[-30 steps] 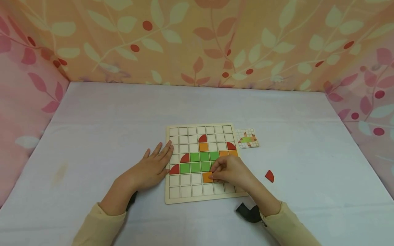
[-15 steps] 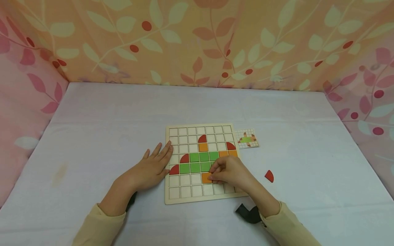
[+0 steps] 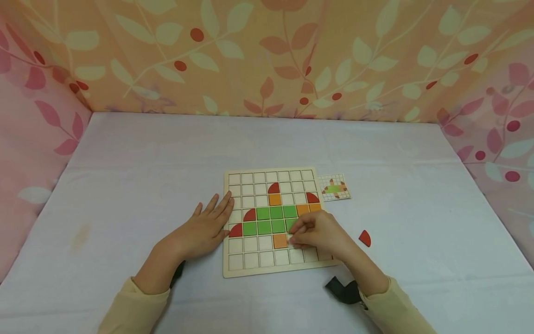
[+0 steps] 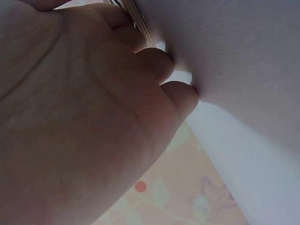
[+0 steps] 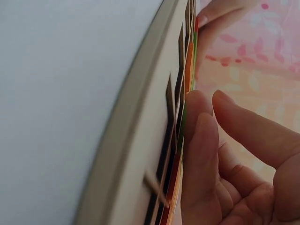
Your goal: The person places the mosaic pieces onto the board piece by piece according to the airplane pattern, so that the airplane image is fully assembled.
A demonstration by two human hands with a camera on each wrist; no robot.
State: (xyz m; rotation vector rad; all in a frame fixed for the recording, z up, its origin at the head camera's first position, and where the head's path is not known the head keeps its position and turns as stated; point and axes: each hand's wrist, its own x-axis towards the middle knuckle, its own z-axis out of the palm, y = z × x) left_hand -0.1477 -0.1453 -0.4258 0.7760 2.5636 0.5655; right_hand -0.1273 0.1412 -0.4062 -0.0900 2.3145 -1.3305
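A pale wooden grid board (image 3: 250, 262) lies on the white cloth. Green squares (image 3: 264, 227) fill its middle, with orange squares and red quarter-circles around them. My left hand (image 3: 200, 234) rests at the board's left edge, fingers stretched out; in the left wrist view its palm (image 4: 84, 108) fills most of the picture. Just right of an orange square (image 3: 280, 241), my right hand (image 3: 319, 234) is low over the board. The right wrist view shows its thumb and fingers (image 5: 199, 164) apart, nothing between them. That hand hides several cells on the board's right side.
A loose red quarter-circle (image 3: 365, 238) lies on the cloth right of the board. A small pattern card (image 3: 335, 187) sits against the board's upper right edge. Flowered fabric walls (image 3: 267, 60) stand behind and at both sides.
My right hand has drawn slightly to the right, off the lower orange square, which now shows whole in its cell. The left hand keeps its place.
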